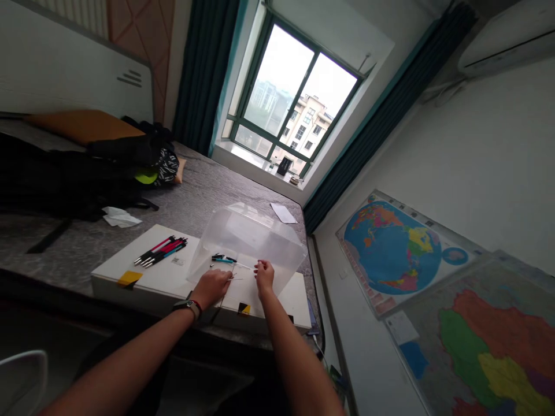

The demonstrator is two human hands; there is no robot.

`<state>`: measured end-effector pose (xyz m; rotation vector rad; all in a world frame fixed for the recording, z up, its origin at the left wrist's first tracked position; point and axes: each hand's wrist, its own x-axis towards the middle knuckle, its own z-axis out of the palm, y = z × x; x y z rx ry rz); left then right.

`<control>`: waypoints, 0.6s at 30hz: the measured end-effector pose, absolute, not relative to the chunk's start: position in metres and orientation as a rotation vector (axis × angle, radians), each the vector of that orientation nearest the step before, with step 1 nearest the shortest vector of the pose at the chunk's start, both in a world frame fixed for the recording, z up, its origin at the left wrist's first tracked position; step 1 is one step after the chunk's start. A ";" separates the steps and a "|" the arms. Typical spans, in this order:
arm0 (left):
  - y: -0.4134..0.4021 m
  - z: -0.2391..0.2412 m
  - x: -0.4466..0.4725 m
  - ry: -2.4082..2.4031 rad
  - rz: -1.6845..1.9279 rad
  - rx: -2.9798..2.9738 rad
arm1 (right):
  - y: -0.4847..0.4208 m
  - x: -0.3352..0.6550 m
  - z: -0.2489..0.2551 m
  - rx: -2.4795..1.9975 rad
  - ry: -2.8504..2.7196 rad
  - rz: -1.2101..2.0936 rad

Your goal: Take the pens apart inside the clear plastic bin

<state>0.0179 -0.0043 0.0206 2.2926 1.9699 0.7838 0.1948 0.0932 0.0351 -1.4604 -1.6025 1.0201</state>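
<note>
My left hand (213, 287), with a watch (193, 309) on its wrist, rests low over the white box, fingers closed. A thin pale piece (236, 279) sticks out from its fingertips; its kind is too small to tell. My right hand (263, 277) pinches the end of a slim white rod (246, 267) that looks like a pen refill. Just beyond my hands lie black and teal pen parts (224, 259), with a small dark tip (212, 266) beside them. Behind these, a clear plastic bin (255, 234) lies on its side, its opening towards me.
Several pens (161, 251), red, black and blue, lie on the left of the white box (117, 260). A crumpled tissue (121, 217), dark bags (60, 173) and a white paper (283, 213) are on the grey bed surface (208, 179). Maps (390, 248) hang on the right wall.
</note>
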 end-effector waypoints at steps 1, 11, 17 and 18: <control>-0.004 0.020 0.018 1.970 0.784 2.296 | 0.087 0.199 0.030 -1.503 -1.468 1.024; -0.004 0.018 0.016 1.881 0.837 2.315 | 0.070 0.189 0.035 -1.359 -1.657 1.270; -0.004 0.017 0.016 1.875 0.838 2.272 | 0.084 0.181 0.062 -1.410 -1.783 1.587; -0.004 0.017 0.016 1.871 0.844 2.277 | 0.086 0.179 0.066 -1.405 -1.802 1.605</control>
